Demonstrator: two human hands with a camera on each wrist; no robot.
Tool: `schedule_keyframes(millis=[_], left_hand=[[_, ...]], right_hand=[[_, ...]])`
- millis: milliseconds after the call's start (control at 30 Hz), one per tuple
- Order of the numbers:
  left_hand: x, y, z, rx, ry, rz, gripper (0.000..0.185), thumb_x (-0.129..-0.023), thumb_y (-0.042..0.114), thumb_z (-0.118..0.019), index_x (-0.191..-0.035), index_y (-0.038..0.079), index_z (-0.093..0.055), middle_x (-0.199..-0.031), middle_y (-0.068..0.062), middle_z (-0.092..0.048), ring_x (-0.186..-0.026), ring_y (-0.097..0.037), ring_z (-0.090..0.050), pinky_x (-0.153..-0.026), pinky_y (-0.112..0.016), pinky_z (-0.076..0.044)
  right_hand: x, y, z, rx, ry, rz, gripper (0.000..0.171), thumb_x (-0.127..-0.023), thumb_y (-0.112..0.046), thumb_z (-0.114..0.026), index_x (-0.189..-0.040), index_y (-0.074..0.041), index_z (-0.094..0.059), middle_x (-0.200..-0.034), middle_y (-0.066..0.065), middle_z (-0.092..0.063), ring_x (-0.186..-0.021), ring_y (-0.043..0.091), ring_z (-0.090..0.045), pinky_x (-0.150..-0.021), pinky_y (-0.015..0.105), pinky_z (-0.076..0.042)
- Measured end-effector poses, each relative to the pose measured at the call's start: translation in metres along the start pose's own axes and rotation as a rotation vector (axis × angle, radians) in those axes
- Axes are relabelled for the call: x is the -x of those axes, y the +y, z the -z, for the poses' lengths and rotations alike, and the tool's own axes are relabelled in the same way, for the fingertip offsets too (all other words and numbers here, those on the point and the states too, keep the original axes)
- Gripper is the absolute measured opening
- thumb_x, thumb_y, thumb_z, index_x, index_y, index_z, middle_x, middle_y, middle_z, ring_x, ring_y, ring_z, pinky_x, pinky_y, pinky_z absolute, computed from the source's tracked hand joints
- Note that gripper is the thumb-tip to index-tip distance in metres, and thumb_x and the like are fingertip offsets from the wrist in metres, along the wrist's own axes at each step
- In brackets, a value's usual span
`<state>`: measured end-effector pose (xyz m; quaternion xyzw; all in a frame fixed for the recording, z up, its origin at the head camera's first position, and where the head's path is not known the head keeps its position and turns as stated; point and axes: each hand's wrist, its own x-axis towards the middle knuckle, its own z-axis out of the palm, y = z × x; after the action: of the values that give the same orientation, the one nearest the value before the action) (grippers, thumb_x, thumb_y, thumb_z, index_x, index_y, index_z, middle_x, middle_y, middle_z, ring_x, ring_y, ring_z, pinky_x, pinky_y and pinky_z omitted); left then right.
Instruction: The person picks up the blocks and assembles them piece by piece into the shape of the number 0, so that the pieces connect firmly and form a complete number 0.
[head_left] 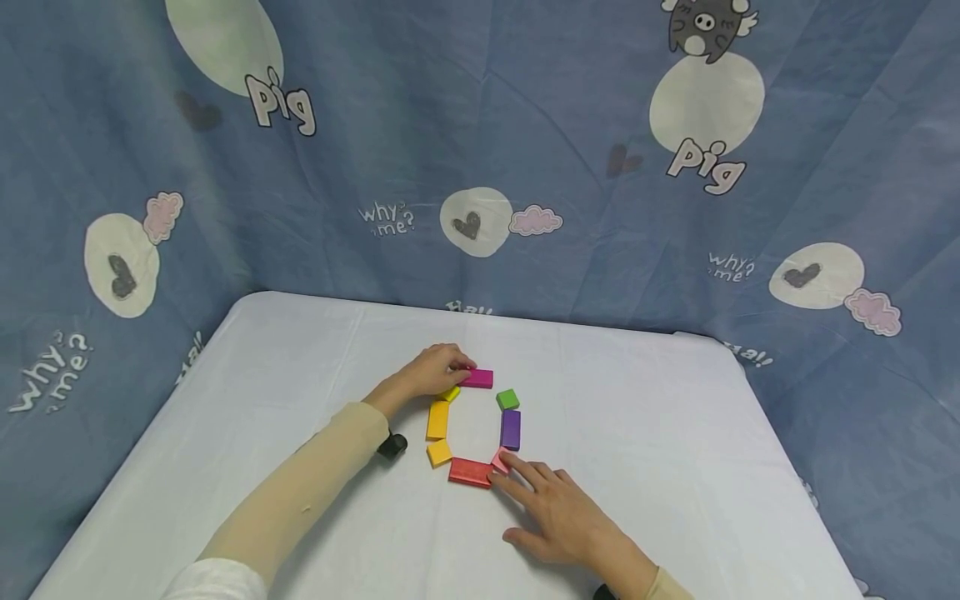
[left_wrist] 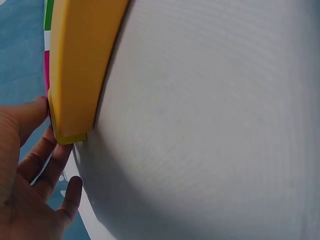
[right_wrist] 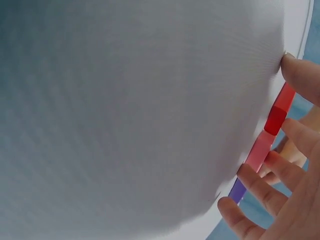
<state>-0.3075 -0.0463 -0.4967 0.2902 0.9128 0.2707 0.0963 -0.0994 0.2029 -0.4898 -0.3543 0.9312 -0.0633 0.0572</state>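
Several coloured blocks form a ring on the white table. At its far side, my left hand (head_left: 433,372) pinches the left end of a magenta block (head_left: 482,379) between thumb and fingers, close to a small yellow block (head_left: 451,394). My right hand (head_left: 558,517) is spread low at the near right. Its straight fingertips touch a small pink block (head_left: 498,459) and the right end of a red block (head_left: 468,472). In the right wrist view the thumb rests on the cloth beside the red block (right_wrist: 284,102).
An orange block (head_left: 437,420) and a small orange-yellow block (head_left: 438,453) make the ring's left side. A purple block (head_left: 511,429) and a small green block (head_left: 507,399) line its right side. Behind the white table (head_left: 637,392) hangs a blue printed curtain (head_left: 577,275).
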Motion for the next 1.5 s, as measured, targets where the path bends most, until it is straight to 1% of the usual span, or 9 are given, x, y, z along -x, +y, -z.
schedule_keyframes(millis=[167,333,467,633,700,767,967,1200,1500], left_hand=[[0.001,0.001,0.000,0.014,-0.011,0.009,0.025,-0.096,0.018,-0.063,-0.118,0.010,-0.072,-0.102,0.000,-0.065,-0.091,-0.017,-0.055,-0.087,-0.036,-0.046],[0.000,-0.001,-0.002,0.042,-0.012,0.008,0.023,-0.096,0.017,-0.064,-0.115,0.011,-0.074,-0.101,0.001,-0.066,-0.092,-0.016,-0.057,-0.087,-0.035,-0.047],[-0.001,-0.003,-0.002,0.115,-0.013,0.014,0.021,-0.096,0.016,-0.064,-0.113,0.010,-0.074,-0.103,-0.001,-0.068,-0.094,-0.017,-0.059,-0.087,-0.033,-0.049],[-0.002,-0.009,0.001,0.249,-0.028,0.056,0.024,-0.097,0.019,-0.062,-0.115,0.008,-0.073,-0.110,-0.004,-0.069,-0.100,-0.019,-0.060,-0.091,-0.035,-0.050],[-0.002,-0.010,0.002,0.289,-0.042,0.077,0.025,-0.098,0.020,-0.061,-0.117,0.008,-0.072,-0.112,-0.004,-0.069,-0.102,-0.019,-0.060,-0.093,-0.035,-0.049],[-0.002,-0.011,0.002,0.312,-0.053,0.082,0.025,-0.098,0.019,-0.060,-0.117,0.007,-0.072,-0.114,-0.005,-0.069,-0.104,-0.020,-0.060,-0.094,-0.036,-0.048],[-0.002,-0.009,0.003,0.340,-0.071,0.094,0.022,-0.097,0.013,-0.062,-0.115,0.008,-0.073,-0.114,-0.006,-0.068,-0.104,-0.021,-0.060,-0.095,-0.035,-0.048],[-0.002,-0.008,0.003,0.352,-0.073,0.108,0.021,-0.096,0.012,-0.062,-0.114,0.008,-0.073,-0.113,-0.005,-0.069,-0.102,-0.020,-0.060,-0.094,-0.035,-0.049],[-0.003,-0.008,0.002,0.349,-0.073,0.109,0.020,-0.096,0.012,-0.063,-0.113,0.010,-0.073,-0.112,-0.004,-0.069,-0.103,-0.021,-0.059,-0.095,-0.036,-0.048]], right_hand=[[0.001,0.001,-0.002,-0.001,0.026,0.014,0.072,-0.092,-0.056,-0.059,-0.153,-0.028,-0.033,-0.159,0.002,-0.025,-0.130,0.023,-0.044,-0.093,0.051,-0.047],[0.001,0.002,-0.003,0.003,0.048,0.031,0.072,-0.092,-0.055,-0.059,-0.153,-0.027,-0.033,-0.159,0.003,-0.026,-0.129,0.023,-0.045,-0.092,0.049,-0.047],[0.001,0.002,-0.002,-0.006,0.034,0.028,0.072,-0.092,-0.056,-0.057,-0.154,-0.028,-0.032,-0.159,0.003,-0.025,-0.129,0.023,-0.045,-0.092,0.048,-0.047],[0.000,0.002,-0.002,-0.004,0.029,0.026,0.072,-0.092,-0.056,-0.057,-0.154,-0.029,-0.032,-0.159,0.002,-0.024,-0.129,0.023,-0.045,-0.092,0.048,-0.047],[0.000,0.002,-0.002,-0.004,0.028,0.023,0.072,-0.092,-0.056,-0.058,-0.154,-0.029,-0.031,-0.159,0.002,-0.024,-0.129,0.022,-0.044,-0.093,0.048,-0.047],[0.000,0.002,-0.002,-0.006,0.028,0.020,0.073,-0.092,-0.056,-0.058,-0.154,-0.029,-0.031,-0.160,0.002,-0.024,-0.130,0.022,-0.044,-0.093,0.048,-0.047],[0.000,0.003,-0.002,-0.011,0.023,0.021,0.073,-0.092,-0.056,-0.057,-0.154,-0.029,-0.031,-0.160,0.002,-0.023,-0.130,0.023,-0.044,-0.093,0.049,-0.047],[0.000,0.002,-0.002,-0.011,0.021,0.021,0.072,-0.093,-0.055,-0.057,-0.154,-0.028,-0.031,-0.160,0.002,-0.023,-0.130,0.022,-0.043,-0.093,0.049,-0.046],[0.000,0.002,-0.003,-0.011,0.010,0.015,0.072,-0.093,-0.057,-0.056,-0.154,-0.029,-0.030,-0.160,0.001,-0.023,-0.130,0.022,-0.043,-0.094,0.051,-0.045]])
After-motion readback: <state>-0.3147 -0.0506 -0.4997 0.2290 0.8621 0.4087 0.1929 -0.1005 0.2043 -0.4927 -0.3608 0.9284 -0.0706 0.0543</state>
